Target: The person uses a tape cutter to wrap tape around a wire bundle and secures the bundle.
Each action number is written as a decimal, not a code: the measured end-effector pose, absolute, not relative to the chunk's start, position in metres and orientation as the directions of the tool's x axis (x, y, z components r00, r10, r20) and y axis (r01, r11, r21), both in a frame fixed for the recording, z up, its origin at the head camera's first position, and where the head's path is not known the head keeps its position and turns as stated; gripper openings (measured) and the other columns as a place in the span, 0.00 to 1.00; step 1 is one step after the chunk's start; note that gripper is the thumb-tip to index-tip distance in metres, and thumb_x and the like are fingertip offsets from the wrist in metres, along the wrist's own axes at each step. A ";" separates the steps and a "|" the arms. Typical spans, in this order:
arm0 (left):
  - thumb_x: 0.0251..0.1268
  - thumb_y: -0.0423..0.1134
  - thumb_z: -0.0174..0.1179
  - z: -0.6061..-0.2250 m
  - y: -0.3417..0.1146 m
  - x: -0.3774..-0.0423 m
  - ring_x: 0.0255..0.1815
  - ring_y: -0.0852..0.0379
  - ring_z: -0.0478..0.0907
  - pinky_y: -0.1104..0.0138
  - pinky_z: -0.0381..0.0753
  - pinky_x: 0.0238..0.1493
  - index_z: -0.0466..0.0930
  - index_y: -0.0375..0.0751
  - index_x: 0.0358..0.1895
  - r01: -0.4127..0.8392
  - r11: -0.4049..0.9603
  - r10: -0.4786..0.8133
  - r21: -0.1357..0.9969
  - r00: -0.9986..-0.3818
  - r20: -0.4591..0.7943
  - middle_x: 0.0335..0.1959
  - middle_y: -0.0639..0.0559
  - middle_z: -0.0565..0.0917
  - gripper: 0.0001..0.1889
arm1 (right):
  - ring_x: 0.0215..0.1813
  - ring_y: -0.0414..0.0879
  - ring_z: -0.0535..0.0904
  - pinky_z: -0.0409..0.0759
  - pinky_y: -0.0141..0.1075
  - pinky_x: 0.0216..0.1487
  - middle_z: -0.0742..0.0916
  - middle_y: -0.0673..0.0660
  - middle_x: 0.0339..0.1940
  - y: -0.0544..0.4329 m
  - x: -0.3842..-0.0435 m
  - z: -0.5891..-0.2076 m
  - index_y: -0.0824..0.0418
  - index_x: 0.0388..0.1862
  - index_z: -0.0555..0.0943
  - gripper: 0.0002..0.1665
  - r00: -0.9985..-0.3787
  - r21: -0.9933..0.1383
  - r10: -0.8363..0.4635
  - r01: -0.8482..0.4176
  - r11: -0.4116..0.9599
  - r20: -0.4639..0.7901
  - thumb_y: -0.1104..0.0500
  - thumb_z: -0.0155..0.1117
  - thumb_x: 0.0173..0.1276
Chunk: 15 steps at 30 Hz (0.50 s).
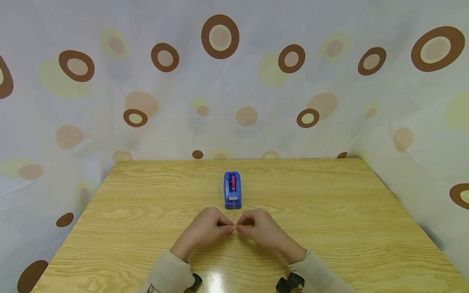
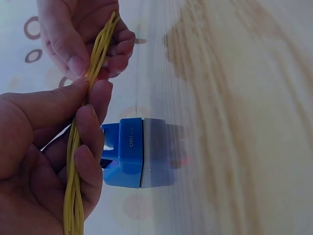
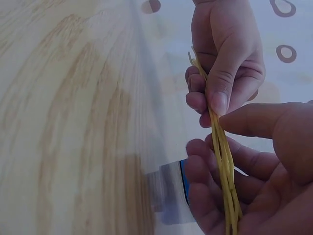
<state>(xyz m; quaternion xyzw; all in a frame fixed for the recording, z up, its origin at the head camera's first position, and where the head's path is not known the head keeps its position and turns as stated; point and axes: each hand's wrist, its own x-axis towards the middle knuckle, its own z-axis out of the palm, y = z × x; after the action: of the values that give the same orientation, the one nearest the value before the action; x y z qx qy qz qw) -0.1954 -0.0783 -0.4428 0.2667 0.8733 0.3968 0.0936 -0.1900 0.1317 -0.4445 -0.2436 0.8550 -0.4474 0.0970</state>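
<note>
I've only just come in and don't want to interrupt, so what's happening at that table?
A person is handling a bundle of thin yellow strands with both bare hands. The left hand and the right hand pinch it close together, with part of the bundle running along each palm. A blue tape dispenser with a pink roll stands on the wooden table just beyond the hands; neither hand is touching it.
</note>
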 end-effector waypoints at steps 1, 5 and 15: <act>0.63 0.33 0.67 -0.443 -0.078 -0.195 0.28 0.68 0.77 0.70 0.76 0.30 0.92 0.43 0.33 0.390 0.543 0.537 0.744 -0.842 0.049 0.24 0.62 0.86 0.04 | 0.40 0.41 0.81 0.80 0.41 0.47 0.86 0.46 0.34 0.132 -0.190 -0.444 0.58 0.35 0.86 0.04 -0.861 -0.808 -0.506 -0.332 0.486 0.049 0.61 0.66 0.70; 0.62 0.34 0.68 -0.441 -0.079 -0.194 0.29 0.68 0.77 0.70 0.76 0.30 0.92 0.44 0.33 0.386 0.545 0.529 0.744 -0.847 0.052 0.27 0.63 0.87 0.04 | 0.40 0.40 0.81 0.79 0.41 0.46 0.87 0.45 0.33 0.131 -0.190 -0.444 0.58 0.35 0.87 0.05 -0.859 -0.797 -0.509 -0.344 0.497 0.053 0.61 0.66 0.70; 0.60 0.35 0.70 -0.442 -0.079 -0.195 0.31 0.67 0.77 0.69 0.77 0.32 0.92 0.48 0.34 0.374 0.557 0.521 0.742 -0.853 0.038 0.31 0.62 0.88 0.04 | 0.37 0.40 0.81 0.79 0.35 0.42 0.87 0.45 0.31 0.131 -0.190 -0.448 0.59 0.32 0.87 0.03 -0.870 -0.798 -0.485 -0.356 0.486 0.093 0.61 0.70 0.66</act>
<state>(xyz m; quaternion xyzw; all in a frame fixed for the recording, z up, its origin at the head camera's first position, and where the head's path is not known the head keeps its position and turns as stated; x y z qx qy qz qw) -0.1954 -0.0785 -0.4425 0.2550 0.8773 0.3958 0.0932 -0.1895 0.1305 -0.4478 -0.2447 0.8591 -0.4437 0.0722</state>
